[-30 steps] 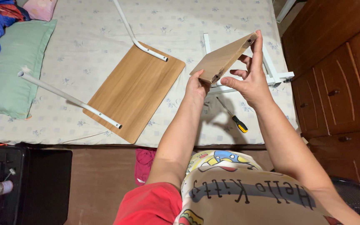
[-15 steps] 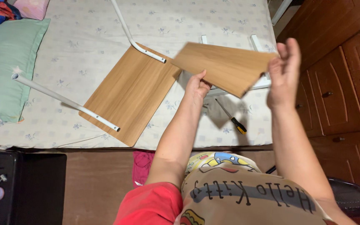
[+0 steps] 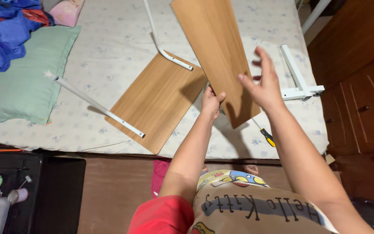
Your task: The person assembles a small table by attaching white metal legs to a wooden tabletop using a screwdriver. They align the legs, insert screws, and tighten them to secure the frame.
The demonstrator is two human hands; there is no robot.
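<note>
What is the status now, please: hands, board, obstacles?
Left hand grips wooden board at its lower edge. Right hand open beside it. Screwdriver and white frame lie underneath on mattress.

Long rectangular light-brown wood-grain panel [image 3: 215,52], smooth-faced, raised above the mattress and tilted, its upper end at the frame's top, lower corner pointing down.

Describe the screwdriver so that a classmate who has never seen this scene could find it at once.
Start at the pale patterned mattress and go to its near right corner. There, just below the wooden panel held in the air, lies the screwdriver. It is the only small tool: a thin metal shaft with a yellow and black handle.
</note>
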